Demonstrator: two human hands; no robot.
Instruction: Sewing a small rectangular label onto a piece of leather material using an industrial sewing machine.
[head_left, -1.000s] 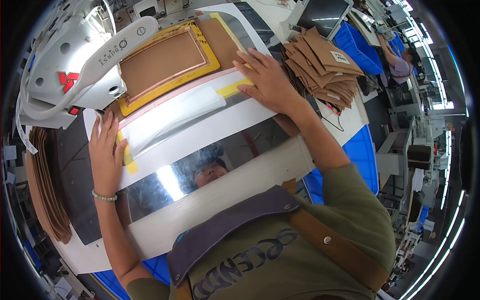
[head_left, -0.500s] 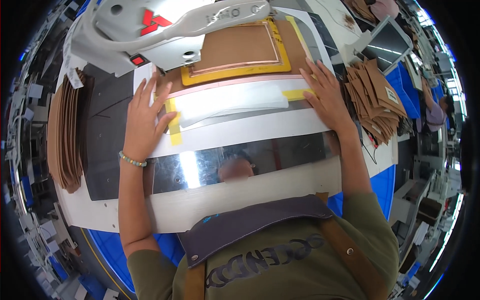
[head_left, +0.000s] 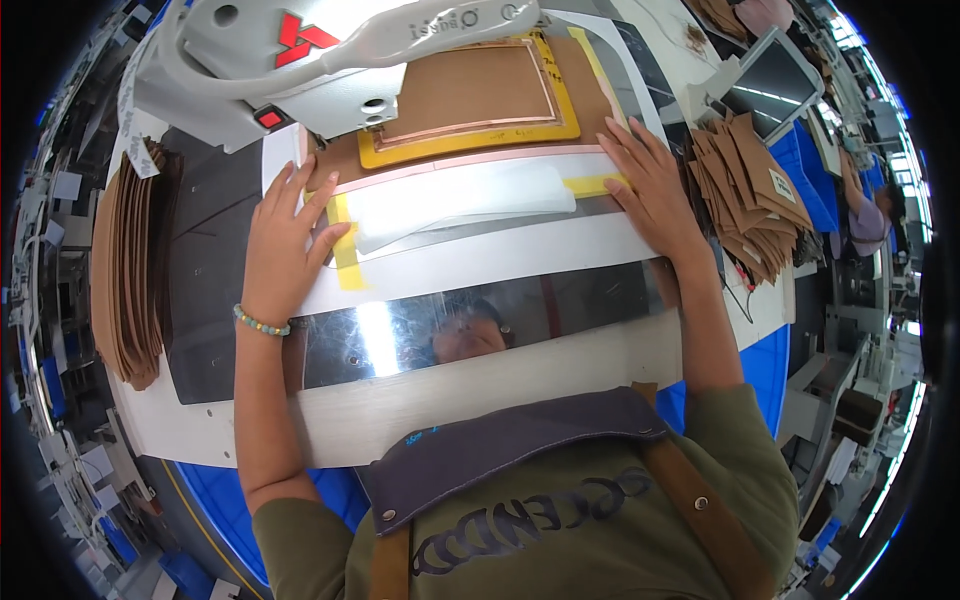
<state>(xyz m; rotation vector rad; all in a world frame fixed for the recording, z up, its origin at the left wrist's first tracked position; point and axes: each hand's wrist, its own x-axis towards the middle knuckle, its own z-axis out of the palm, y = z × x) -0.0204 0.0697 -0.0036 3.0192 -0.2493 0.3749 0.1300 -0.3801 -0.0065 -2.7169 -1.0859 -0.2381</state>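
Observation:
My left hand (head_left: 282,235) lies on the left edge of a flat template sheet, fingers spread and thumb by a strip of yellow tape (head_left: 345,255). On the opposite edge rests my right hand (head_left: 652,195), fingers stretched out, its thumb close to another yellow tape strip (head_left: 592,187). Neither hand grips anything. Between them is a milky translucent strip (head_left: 460,205) on the template. Beyond it lies a brown panel (head_left: 340,160) with a yellow rectangular frame (head_left: 480,142) on top; part of it is hidden under the sewing machine head (head_left: 250,65).
A pale lamp arm (head_left: 430,38) crosses above the work. Brown pieces stand stacked at the left (head_left: 130,270); more brown pieces (head_left: 745,195) lie piled at the right, below a tilted screen (head_left: 765,90). A shiny metal plate (head_left: 590,305) spans the table's near side.
The view has shifted very slightly. Both hands stay at the same places on the template, with no clear movement against it.

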